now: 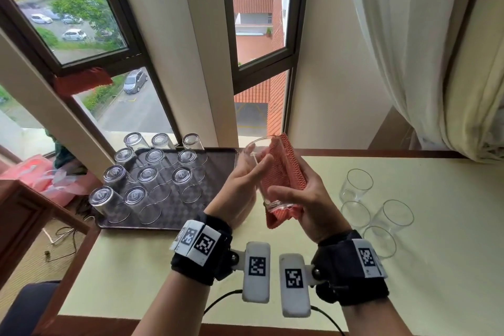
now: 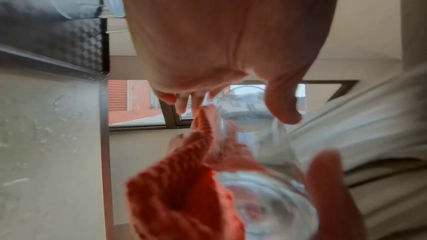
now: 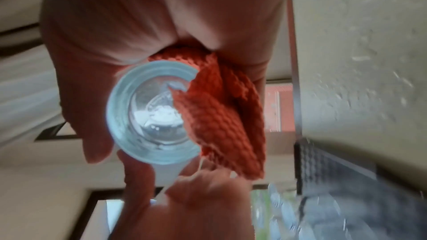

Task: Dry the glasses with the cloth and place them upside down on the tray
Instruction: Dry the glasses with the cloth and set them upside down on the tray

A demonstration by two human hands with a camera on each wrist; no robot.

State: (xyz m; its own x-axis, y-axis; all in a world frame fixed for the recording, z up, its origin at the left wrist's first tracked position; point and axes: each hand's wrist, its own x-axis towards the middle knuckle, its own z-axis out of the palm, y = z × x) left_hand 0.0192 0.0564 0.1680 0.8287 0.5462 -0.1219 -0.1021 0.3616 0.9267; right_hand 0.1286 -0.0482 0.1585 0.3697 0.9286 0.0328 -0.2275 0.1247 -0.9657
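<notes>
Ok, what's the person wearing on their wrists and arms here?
Both forearms are bare, no sleeves. Each wrist carries a black fabric band, left and right, with white plates printed with black square codes. A white oblong camera block, also coded, sticks out from each band on a small ball joint, left and right. A black cable trails from each.

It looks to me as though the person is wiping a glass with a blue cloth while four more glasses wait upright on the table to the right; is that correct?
Not quite: the cloth is orange-red, not blue, as the head view and both wrist views show. The rest stands: the right hand holds the cloth around the glass, the left hand steadies it, and four upright glasses wait on the table to the right.
</notes>
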